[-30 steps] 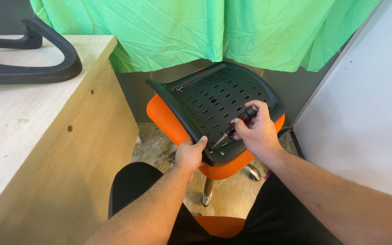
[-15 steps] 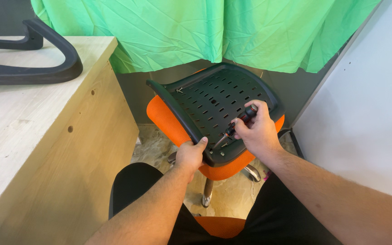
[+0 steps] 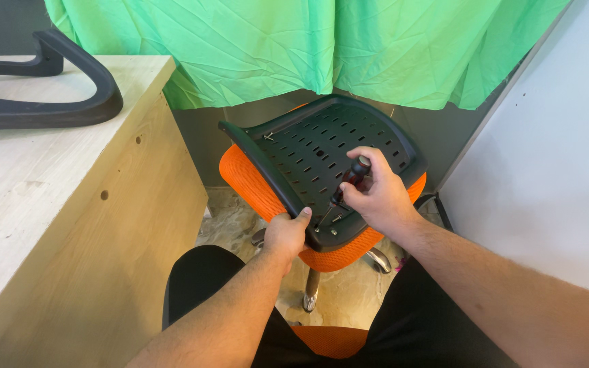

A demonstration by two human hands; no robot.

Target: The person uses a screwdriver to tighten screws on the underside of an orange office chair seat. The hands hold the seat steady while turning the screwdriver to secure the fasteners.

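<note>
Mid-frame, the left hand [image 3: 286, 234] is clamped on the near edge of the black slotted panel [image 3: 322, 160], thumb on top. The right hand [image 3: 376, 197] is wrapped tight round a screwdriver [image 3: 345, 184], tip down on the panel's lower edge. The panel sits on an orange chair [image 3: 240, 174]; wooden desk [image 3: 49, 204] at left, green cloth [image 3: 294, 41] up top.

Black slotted seat shell [image 3: 322, 153] over bright orange mesh cushion [image 3: 240, 174], red-and-black screwdriver [image 3: 349, 178], wrinkly green curtain [image 3: 294, 41], pale wood-grain desk [image 3: 42, 197], black armrest [image 3: 42, 102], white wall [image 3: 553, 157].
</note>
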